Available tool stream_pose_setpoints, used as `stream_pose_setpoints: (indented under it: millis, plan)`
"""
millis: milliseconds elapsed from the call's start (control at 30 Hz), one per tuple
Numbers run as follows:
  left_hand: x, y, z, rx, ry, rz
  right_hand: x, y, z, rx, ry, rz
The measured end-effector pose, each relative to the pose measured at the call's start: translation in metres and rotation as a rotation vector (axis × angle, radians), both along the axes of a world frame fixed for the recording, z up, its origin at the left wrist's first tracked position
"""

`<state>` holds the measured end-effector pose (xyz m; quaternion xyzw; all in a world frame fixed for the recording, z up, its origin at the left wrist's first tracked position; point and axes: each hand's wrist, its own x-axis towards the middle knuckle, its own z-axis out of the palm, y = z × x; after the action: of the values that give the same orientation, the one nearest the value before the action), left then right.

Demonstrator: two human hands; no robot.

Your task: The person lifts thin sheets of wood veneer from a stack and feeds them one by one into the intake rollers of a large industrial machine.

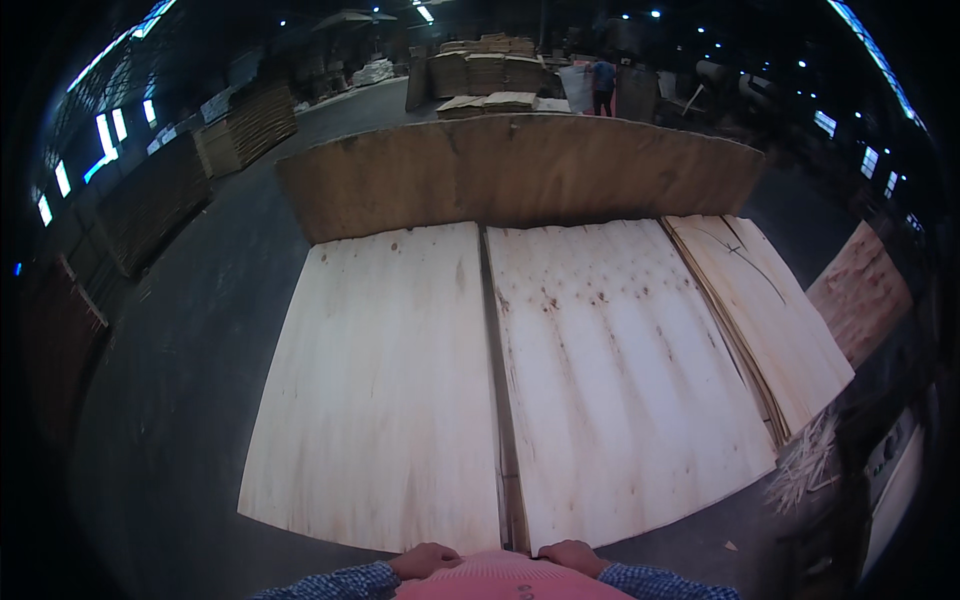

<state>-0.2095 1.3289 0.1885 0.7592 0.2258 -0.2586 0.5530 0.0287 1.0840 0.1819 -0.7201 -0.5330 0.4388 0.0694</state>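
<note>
At the lower edge, my left hand [427,561] is closed, its fingers curled at the near edge of a wide pale wood veneer sheet [385,390]. My right hand [573,557], also closed, meets the near left corner of a second veneer sheet [630,400], marked with brown knots and streaks. What the fingers grip is hidden. A narrow dark gap separates these two sheets. On the right lies a narrower stack of veneer [765,310] with a dark crack on top. Pink cloth shows between my hands.
A tall brown wooden board [520,170] stands across the far end of the sheets. Wood stacks [485,75] rise beyond it, near a standing person [603,85]. More stacked sheets [245,130] line the left. Splintered scraps [808,465] and a reddish panel [862,290] lie at right.
</note>
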Motion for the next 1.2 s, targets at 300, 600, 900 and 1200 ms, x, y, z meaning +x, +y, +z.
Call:
stream_pose_setpoints:
  millis: [300,600,900,1200]
  plan:
    - [0.012,-0.002,0.017,-0.113,-0.037,-0.307,0.008,-0.051,0.077,-0.128,0.189,-0.217]
    - [-0.066,-0.009,-0.036,-0.174,-0.161,0.009,0.021,-0.018,0.065,0.036,0.210,-0.339]
    - [-0.096,-0.016,-0.013,-0.173,-0.034,0.403,0.022,0.033,0.040,0.132,0.303,-0.349]
    - [-0.110,-0.035,-0.012,-0.222,0.060,0.616,0.024,0.045,0.019,0.161,0.410,-0.350]
